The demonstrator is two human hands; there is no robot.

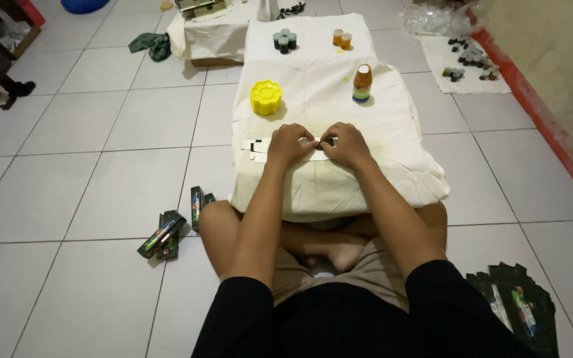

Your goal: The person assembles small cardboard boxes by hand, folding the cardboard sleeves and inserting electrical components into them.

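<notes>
— Near the front edge of the low tabletop (392, 179) draped in cream cloth: left hand (289, 144) and right hand (347, 145), side by side, knuckles up, thumbs almost meeting.

— Holding what?

— Pinching a flat white paper strip with black markings (258, 147), lying on the cloth. Fingers (331, 139) of both hands curled down and closed on it around its middle; left end of the strip sticking out past the left hand, the rest hidden under the hands.

— Anything else on the cloth?

— Beyond the hands, a yellow flower-shaped plastic palette (266, 97) to the left, well apart from the strip. To the right, a small upright bottle with an orange body and white cap (362, 83). Farther back, a cluster of small dark-lidded jars (284, 40) and two small orange jars (342, 39), close together.

— And on the floor?

— White tiles (101, 199) all round. Left of the crossed legs, a few slim dark cardboard boxes with green print (167, 235), some stacked, some standing on edge. At the lower right, a pile of flattened dark cartons (518, 305). Back left, a crumpled green cloth (150, 45); back right, more small jars (469, 56) on a white sheet beside the wall.
</notes>
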